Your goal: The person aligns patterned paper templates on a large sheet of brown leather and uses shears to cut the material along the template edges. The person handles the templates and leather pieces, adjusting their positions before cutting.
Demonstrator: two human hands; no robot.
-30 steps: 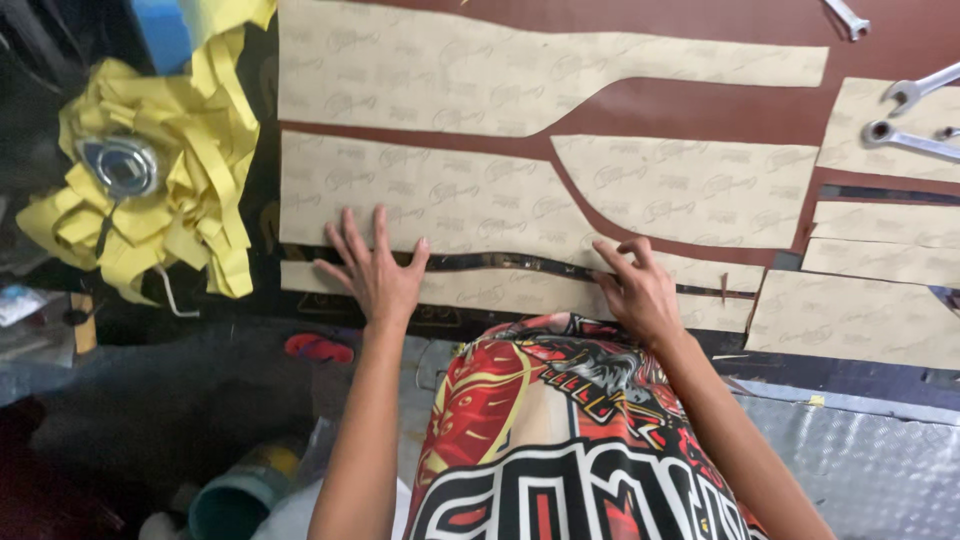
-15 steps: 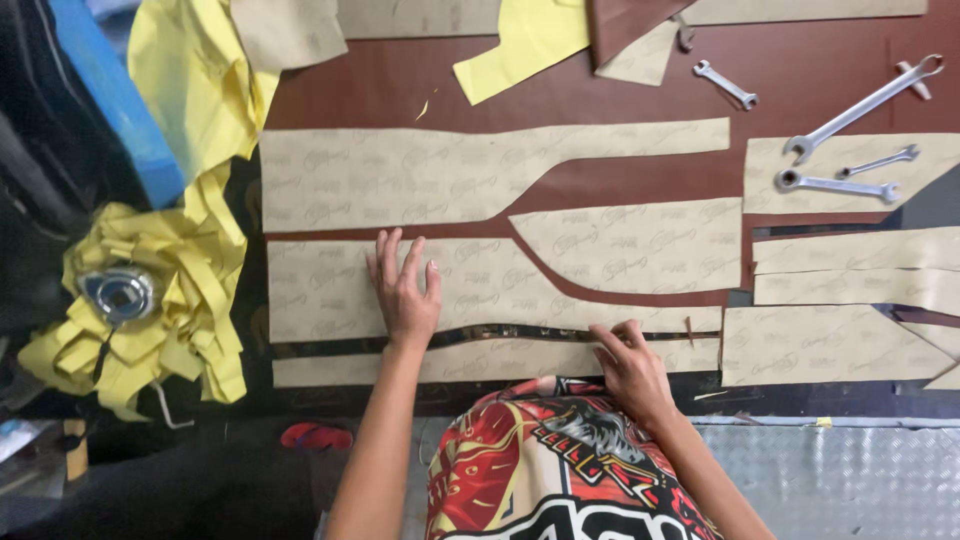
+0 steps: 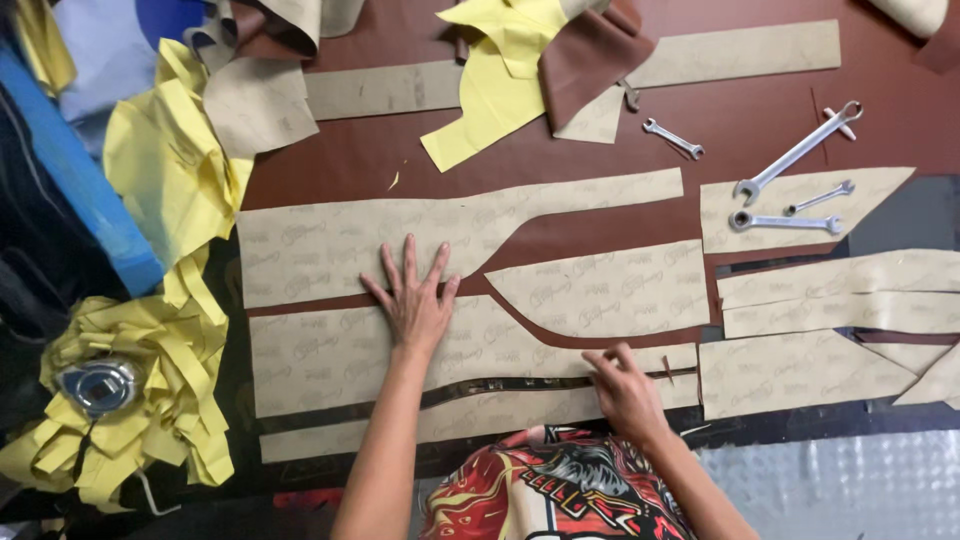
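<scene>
Pressing flat with fingers spread, the left hand (image 3: 415, 305) holds a tan pattern sheet (image 3: 340, 355) on the brown counter (image 3: 760, 130); the right hand (image 3: 625, 390), fingers bent, pinches the sheet's dark cut strip (image 3: 520, 385) beside yellow scraps (image 3: 140, 400).

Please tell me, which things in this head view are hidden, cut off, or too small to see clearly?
- Head view: the surface under the left hand, which lies flat on the tan pattern sheets.
- What the right hand pinches at the dark strip: its fingers cover it.
- The faint print on the sheets: too small.
- The yellow scrap pile: cut off by the left edge.
</scene>
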